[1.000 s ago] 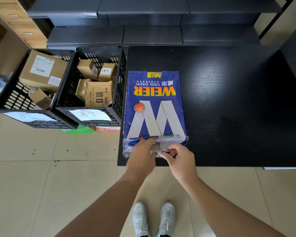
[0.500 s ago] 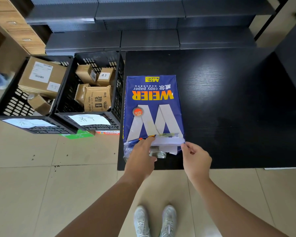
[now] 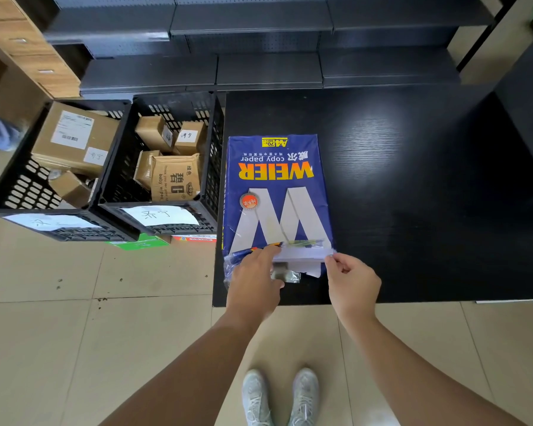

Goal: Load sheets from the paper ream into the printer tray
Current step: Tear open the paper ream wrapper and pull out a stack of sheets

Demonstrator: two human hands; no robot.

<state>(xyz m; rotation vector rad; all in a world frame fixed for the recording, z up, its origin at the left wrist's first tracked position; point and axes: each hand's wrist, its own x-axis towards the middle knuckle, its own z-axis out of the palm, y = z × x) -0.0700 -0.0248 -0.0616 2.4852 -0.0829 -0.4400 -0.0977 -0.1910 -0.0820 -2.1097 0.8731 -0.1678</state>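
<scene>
Head view. Paper ream (image 3: 276,192): flat on the black table (image 3: 428,195), long axis twelve to six, torn end toward you. Your left hand (image 3: 254,285) grips the wrapper flap at seven; your right hand (image 3: 353,282) pinches the sheet corner at five. Both equally near. Printer tray: not in view.

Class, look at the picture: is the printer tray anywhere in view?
No: only the paper ream on the black table, two crates of boxes and grey shelving show.
</scene>
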